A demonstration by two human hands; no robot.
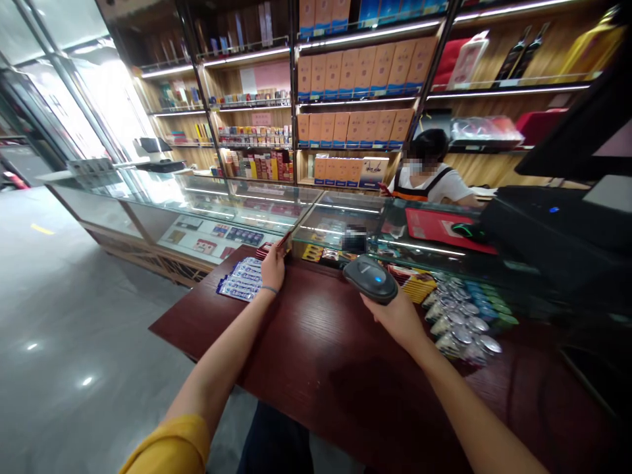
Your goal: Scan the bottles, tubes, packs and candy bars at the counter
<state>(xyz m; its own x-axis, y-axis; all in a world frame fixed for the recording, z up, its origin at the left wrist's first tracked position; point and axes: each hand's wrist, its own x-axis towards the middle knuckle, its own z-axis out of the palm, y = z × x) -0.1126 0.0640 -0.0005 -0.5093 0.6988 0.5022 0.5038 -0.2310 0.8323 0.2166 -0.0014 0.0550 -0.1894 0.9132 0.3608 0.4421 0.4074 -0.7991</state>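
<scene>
My right hand (397,319) is wrapped round the handle of a black barcode scanner (371,279), whose blue light is lit. The scanner is held above the dark wooden table (316,355). Over at the table's far left, my left hand (273,268) pinches a thin red packet (285,239), seen nearly edge-on. More red packets (263,250) lie just beside that hand. Blue-and-white packets (241,279) are spread in an overlapping row left of my wrist. To the right of the scanner are yellow packets (419,287) and rows of silver-lidded small containers (457,322).
A glass display counter (237,201) runs along the table's far side. Behind it sits a person (434,171) in a dark apron. A black monitor (557,217) stands at the right, near a mouse (469,230) on a red mat (434,227). Shelves of boxes (360,72) line the wall.
</scene>
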